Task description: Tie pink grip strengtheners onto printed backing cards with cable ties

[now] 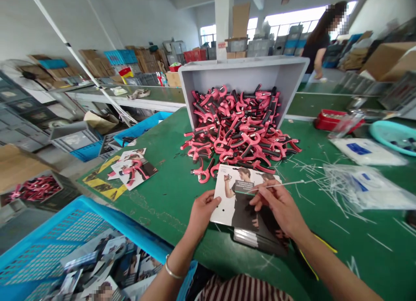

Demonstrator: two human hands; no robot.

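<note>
My left hand (204, 209) grips the left edge of a printed cardboard backing card (224, 201), thumb on its face. This card lies tilted over a stack of similar cards (248, 239) near the table's front edge. Above it, the fingers of my right hand (277, 205) are pinched on a thin white cable tie (289, 183), which points off to the right. Just beyond the cards, a heap of pink-and-black hand grips (234, 136) spills from a tipped grey bin (245, 67). A yellow-and-black object (313, 262) is partly hidden by my right forearm.
Loose cable ties (338, 192) and plastic bags (367, 151) lie to the right, near a red container (334, 119) and turquoise basin (390, 134). At left are carded hand grips (134, 171) and a blue crate (74, 218) of cards. A person (320, 45) stands behind.
</note>
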